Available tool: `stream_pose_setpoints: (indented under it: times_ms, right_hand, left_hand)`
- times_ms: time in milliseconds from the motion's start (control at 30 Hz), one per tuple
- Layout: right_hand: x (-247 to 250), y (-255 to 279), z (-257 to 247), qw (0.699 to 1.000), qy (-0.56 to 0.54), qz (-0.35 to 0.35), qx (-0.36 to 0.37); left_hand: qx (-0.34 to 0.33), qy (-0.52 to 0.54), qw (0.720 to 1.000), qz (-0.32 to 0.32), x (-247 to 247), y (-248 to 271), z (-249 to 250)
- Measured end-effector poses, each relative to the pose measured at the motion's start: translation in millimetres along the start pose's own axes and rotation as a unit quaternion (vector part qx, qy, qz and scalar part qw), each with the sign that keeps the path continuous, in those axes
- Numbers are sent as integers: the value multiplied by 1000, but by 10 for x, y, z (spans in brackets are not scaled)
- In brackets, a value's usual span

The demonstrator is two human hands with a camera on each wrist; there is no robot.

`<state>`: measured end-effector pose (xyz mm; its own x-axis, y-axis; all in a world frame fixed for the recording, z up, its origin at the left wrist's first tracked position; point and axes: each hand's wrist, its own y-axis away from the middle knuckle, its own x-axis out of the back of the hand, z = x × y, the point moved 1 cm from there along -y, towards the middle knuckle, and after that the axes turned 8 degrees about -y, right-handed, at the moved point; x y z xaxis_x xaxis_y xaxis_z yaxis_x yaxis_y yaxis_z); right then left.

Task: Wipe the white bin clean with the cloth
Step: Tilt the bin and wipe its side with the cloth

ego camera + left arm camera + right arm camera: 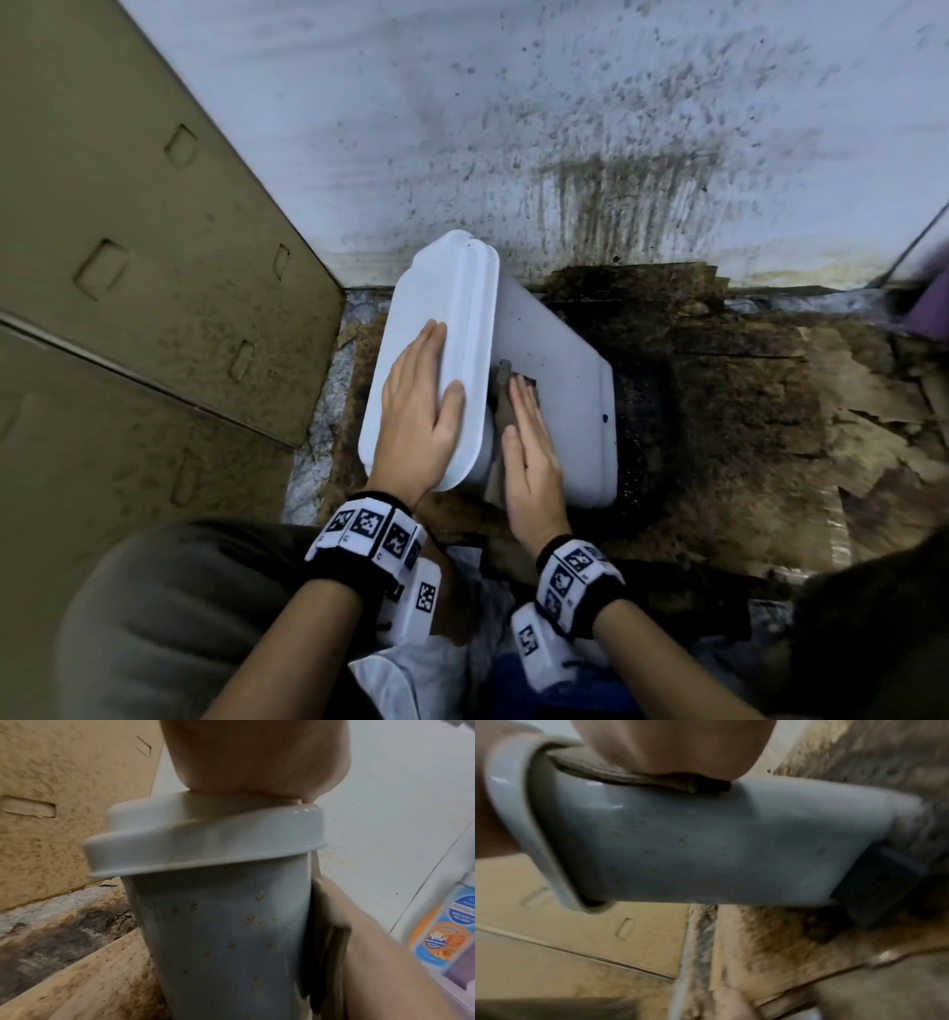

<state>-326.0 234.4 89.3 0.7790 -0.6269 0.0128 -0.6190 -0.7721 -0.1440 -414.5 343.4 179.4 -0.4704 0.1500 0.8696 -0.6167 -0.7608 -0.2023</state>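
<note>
Left hand (pixel 421 406) flat on white bin (pixel 560 370) lid, right hand (pixel 529 452) flat on cloth (pixel 506 395).

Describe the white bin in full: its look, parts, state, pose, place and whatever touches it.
The white plastic bin is tall and narrow with rounded corners and a wider flanged lid of the same glossy plastic. It is tilted over on stained, soggy cardboard against a spattered white wall, its dark base low. Brown specks dot its side. The left hand lies flat on the lid; the right hand presses a grey-brown cloth flat against the side just below the lid.
</note>
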Motion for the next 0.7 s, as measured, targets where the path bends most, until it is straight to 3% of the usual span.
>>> stream_pose_setpoints:
  times_ms: [133, 300, 500, 700]
  right_hand:
    - [208, -5, 251, 999, 26, -27, -11]
    - [449, 58, 559, 993, 7, 23, -119]
    - [684, 61, 751, 965, 11, 85, -249]
    - [523, 42, 635, 958, -2, 132, -255]
  left_hand:
    - [-4, 6, 1000, 1, -7, 7, 9]
    - [-13, 15, 1000, 8, -27, 3, 13]
    - [-14, 23, 1000, 8, -26, 8, 55]
    - [-5, 17, 1000, 11, -32, -6, 31]
